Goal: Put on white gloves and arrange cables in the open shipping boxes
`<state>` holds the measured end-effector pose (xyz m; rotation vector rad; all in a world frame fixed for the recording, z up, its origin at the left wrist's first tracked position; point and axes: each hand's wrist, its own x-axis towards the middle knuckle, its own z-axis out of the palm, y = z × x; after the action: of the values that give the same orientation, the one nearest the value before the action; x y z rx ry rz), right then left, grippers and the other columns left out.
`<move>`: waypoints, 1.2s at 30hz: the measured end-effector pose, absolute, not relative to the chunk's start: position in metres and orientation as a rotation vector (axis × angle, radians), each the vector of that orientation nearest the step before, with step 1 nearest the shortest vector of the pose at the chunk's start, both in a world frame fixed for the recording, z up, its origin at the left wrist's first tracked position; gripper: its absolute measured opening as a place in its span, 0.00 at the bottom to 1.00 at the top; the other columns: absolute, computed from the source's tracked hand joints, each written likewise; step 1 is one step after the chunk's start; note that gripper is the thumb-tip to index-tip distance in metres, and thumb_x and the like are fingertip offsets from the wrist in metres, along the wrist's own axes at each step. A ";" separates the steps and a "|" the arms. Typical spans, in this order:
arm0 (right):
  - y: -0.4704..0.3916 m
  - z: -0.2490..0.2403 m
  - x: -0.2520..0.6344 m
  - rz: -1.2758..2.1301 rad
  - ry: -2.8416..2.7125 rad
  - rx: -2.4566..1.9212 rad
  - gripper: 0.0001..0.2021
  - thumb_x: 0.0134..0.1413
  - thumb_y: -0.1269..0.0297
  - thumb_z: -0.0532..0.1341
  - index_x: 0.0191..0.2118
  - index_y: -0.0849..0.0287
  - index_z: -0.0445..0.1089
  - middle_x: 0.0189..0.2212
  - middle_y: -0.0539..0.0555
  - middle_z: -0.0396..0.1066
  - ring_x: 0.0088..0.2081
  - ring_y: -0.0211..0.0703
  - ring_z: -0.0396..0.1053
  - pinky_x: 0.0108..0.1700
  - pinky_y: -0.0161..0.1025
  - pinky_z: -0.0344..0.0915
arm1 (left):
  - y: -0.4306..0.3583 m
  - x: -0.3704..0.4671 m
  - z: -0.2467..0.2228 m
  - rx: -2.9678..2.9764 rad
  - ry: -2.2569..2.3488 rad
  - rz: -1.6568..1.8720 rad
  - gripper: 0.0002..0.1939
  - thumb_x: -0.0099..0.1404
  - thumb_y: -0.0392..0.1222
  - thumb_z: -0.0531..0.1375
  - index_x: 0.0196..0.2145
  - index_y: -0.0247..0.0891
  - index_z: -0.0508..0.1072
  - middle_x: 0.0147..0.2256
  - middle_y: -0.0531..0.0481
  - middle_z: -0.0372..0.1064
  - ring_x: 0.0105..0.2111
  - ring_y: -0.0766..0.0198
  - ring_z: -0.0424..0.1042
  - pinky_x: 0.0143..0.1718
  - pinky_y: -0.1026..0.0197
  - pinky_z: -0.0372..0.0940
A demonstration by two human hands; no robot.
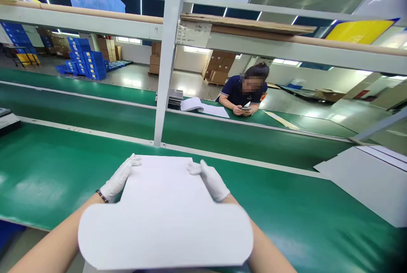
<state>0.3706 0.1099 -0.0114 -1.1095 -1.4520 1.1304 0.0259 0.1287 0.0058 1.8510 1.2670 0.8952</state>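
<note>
Over green worktop's [63,167] near edge, white-gloved left hand [119,180] + right hand [212,182] grasp white T-shaped sheet [165,226]: steadying, I judge; next needs level support.

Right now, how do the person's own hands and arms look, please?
The left hand and the right hand wear white gloves. A dark beaded bracelet circles the left wrist. Both forearms are bare, with no sleeves visible.

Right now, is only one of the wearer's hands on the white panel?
No, the left hand and the right hand both touch the white panel, one at each side.
</note>
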 end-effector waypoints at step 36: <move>0.142 -0.028 0.282 0.016 -2.325 -1.619 0.47 0.41 0.39 0.64 0.65 0.58 0.52 0.63 0.65 0.52 0.64 0.65 0.44 0.63 0.63 0.35 | 0.156 0.071 0.010 2.743 1.648 0.047 0.40 0.56 0.57 0.62 0.63 0.45 0.57 0.65 0.38 0.46 0.63 0.35 0.43 0.51 0.35 0.56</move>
<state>0.2824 0.1422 -0.0283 -1.6185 -2.3249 0.0157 0.0708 0.1563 0.0098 2.7428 1.6480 0.0467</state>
